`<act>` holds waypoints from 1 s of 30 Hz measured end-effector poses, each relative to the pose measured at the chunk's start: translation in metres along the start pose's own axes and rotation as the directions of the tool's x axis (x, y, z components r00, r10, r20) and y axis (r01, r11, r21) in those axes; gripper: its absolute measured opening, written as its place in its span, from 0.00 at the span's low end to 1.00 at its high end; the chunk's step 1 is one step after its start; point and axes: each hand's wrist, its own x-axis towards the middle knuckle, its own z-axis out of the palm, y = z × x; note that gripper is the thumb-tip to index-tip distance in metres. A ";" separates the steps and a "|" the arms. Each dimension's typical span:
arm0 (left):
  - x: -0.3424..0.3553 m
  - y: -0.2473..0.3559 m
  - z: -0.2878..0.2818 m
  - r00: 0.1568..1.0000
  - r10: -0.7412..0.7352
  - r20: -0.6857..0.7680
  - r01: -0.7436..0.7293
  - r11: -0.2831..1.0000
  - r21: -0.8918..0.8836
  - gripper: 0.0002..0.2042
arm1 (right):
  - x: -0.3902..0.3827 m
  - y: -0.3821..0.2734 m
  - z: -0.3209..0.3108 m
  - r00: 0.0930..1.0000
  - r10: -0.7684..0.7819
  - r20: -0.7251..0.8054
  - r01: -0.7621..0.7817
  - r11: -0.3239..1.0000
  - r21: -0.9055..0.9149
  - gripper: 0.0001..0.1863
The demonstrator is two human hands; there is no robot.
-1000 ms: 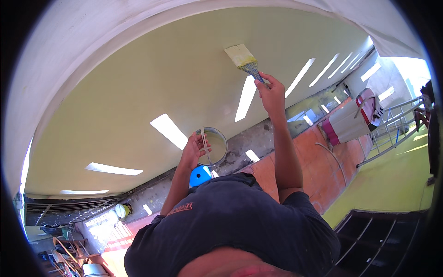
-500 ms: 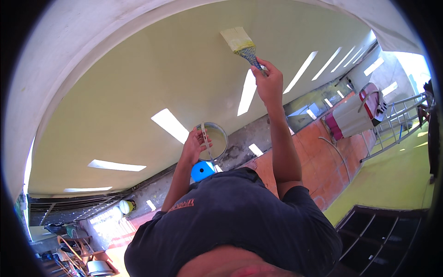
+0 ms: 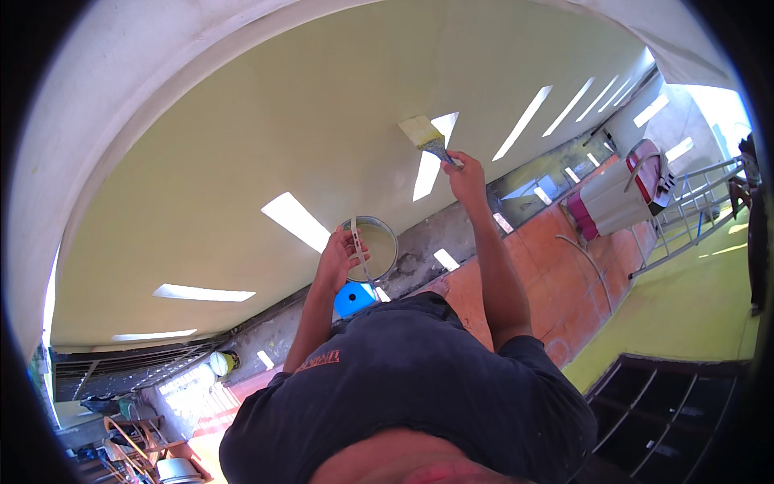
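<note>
My right hand (image 3: pixel 466 182) grips the handle of a wide paintbrush (image 3: pixel 433 140). Its pale, paint-coated bristles lie against, or very close to, the yellow-green wall (image 3: pixel 218 194), beside a slanted bar of sunlight. Lower and to the left, my left hand (image 3: pixel 337 256) has its fingers curled around the flat handle strip of a round bucket (image 3: pixel 392 242). Pale paint of a similar colour shows inside the bucket, in front of my chest.
Below the bucket sits a blue stool (image 3: pixel 351 300) with a dark hole. On the right stand a covered white-and-pink piece (image 3: pixel 613 200) and a metal ladder (image 3: pixel 685 218); a hose (image 3: pixel 587 268) lies on the orange floor. Chairs (image 3: pixel 137 436) and a small bucket (image 3: pixel 224 362) are at the left.
My right hand has brought the paintbrush down along the wall, closer to the bucket. The left hand and bucket have stayed in place.
</note>
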 end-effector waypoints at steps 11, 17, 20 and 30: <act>0.000 0.002 0.004 1.000 0.008 0.009 -0.008 1.000 -0.029 0.28 | 0.063 -0.153 -0.100 0.999 -0.026 -0.032 0.036 0.924 0.380 0.18; 0.002 -0.001 0.003 1.000 0.013 0.025 -0.013 1.000 -0.025 0.28 | 0.087 -0.181 -0.100 0.974 -0.145 -0.172 0.211 0.849 0.484 0.18; 0.004 -0.001 0.006 1.000 0.009 0.008 -0.009 1.000 -0.022 0.28 | 0.078 -0.134 -0.074 0.986 -0.117 -0.117 0.156 0.894 0.421 0.19; -0.002 0.000 0.012 1.000 -0.002 -0.017 0.001 1.000 -0.024 0.28 | 0.047 -0.073 -0.057 0.993 0.114 0.012 -0.114 0.993 0.016 0.18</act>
